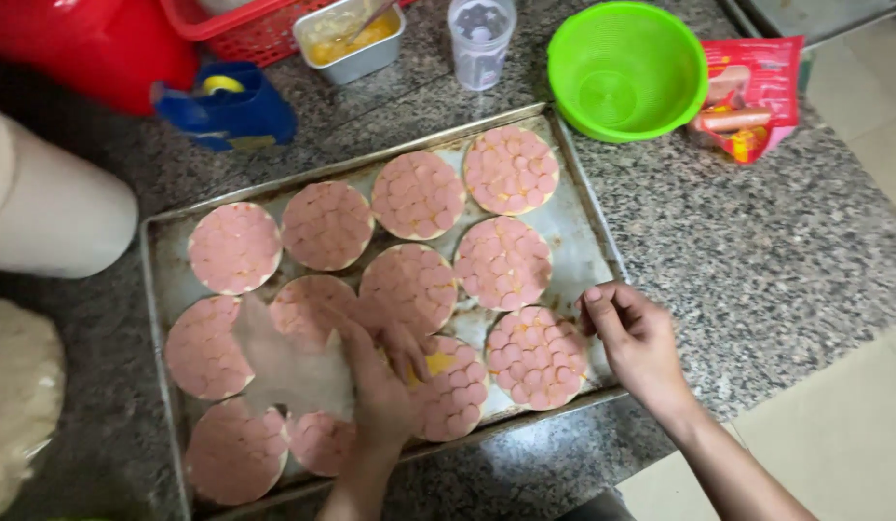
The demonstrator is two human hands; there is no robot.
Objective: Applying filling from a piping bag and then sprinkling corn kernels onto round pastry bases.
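Under the left hand (380,381), a round (448,386) lies half-hidden.

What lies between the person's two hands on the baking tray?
In the head view, one sausage-topped round lies between the left hand and the right hand, on the metal tray.

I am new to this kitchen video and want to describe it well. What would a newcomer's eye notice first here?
First, the metal baking tray in the middle of the granite counter, filled with round bases covered in pink sausage slices. Next, the two hands at its near edge: the left hand rests on a round with a yellow patch, and the right hand touches the tray's right rim. A bright green bowl stands beyond the tray.
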